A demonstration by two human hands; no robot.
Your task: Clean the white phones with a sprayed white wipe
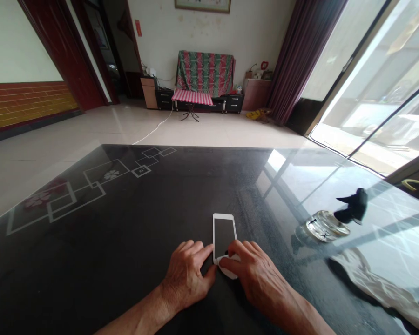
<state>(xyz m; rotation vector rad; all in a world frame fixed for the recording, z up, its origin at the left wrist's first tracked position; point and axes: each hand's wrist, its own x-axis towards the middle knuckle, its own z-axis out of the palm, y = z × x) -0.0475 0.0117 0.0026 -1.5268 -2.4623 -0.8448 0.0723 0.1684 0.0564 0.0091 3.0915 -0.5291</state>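
Note:
A white smartphone with a dark screen lies flat on the glossy black table, near the front edge. My left hand rests on the table with its fingers stretched out, fingertips touching the phone's left lower edge. My right hand presses a small white pad or cloth against the phone's bottom end, fingers curled over it.
A glass ashtray and a small black object sit at the right. A crumpled pale cloth lies at the front right. Beyond the table are a tiled floor, a covered cabinet and sliding glass doors.

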